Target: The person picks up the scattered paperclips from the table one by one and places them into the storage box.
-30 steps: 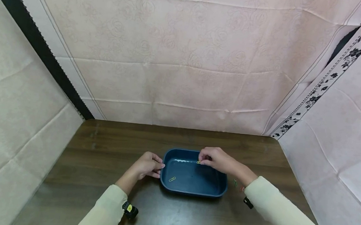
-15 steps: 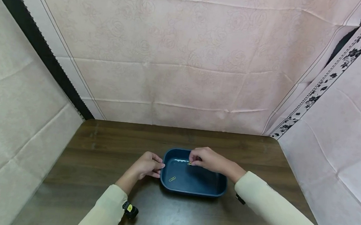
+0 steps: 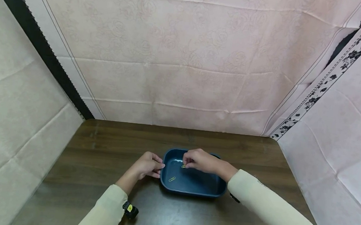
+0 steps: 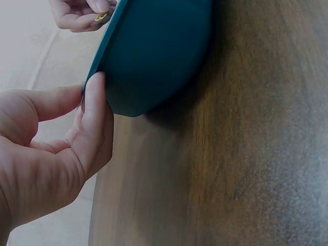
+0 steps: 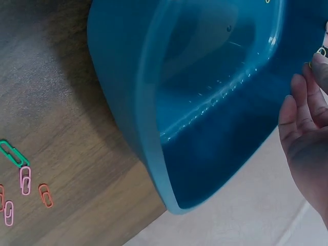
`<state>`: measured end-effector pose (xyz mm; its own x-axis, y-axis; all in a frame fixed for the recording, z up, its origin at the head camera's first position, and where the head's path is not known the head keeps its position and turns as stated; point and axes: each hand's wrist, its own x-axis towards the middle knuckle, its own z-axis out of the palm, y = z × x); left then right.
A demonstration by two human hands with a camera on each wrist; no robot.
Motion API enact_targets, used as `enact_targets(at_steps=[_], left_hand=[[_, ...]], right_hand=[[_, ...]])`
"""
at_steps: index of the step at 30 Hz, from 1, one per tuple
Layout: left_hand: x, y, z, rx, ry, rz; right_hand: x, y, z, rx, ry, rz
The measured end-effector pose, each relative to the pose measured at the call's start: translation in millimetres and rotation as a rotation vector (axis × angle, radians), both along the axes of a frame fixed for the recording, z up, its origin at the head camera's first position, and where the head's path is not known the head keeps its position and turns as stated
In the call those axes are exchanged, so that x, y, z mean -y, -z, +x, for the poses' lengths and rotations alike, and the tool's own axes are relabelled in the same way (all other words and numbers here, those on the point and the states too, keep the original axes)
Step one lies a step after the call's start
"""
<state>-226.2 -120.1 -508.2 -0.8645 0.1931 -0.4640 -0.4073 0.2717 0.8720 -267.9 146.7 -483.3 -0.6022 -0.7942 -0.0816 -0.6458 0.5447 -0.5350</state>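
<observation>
A blue plastic tray [image 3: 193, 193] stands on the table, and my left hand [image 3: 149, 164] holds it by its left rim. In the left wrist view the thumb and fingers of that hand [image 4: 56, 148] pinch the rim from both sides. My right hand [image 3: 201, 160] is over the tray, pinching a yellow paper clip [image 3: 183, 166] between thumb and fingertips. Another yellow paper clip [image 3: 172, 179] lies on the tray floor near its left end. The right wrist view shows the held clip [image 5: 321, 51] only partly, at the frame's edge.
Beside the tray, in the right wrist view, several loose paper clips lie on the wooden table [image 3: 97, 197]: a green one [image 5: 14, 154], pink ones [image 5: 25, 180] and orange ones [image 5: 45, 195]. In the head view the right arm hides them. Pale cloth [image 3: 185, 56] surrounds the table.
My right hand has moved left across the tray, and slightly toward me, with the yellow paper clip in its fingers. The left hand and the tray have stayed in place.
</observation>
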Motion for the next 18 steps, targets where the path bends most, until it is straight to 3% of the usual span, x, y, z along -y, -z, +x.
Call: enact_targets(at_steps=[18], left_hand=[[0,3.6,-2.7,0.008,0.0,0.016]], right_hand=[[23,12.4,-6.2,0.024,-0.093,0.022]])
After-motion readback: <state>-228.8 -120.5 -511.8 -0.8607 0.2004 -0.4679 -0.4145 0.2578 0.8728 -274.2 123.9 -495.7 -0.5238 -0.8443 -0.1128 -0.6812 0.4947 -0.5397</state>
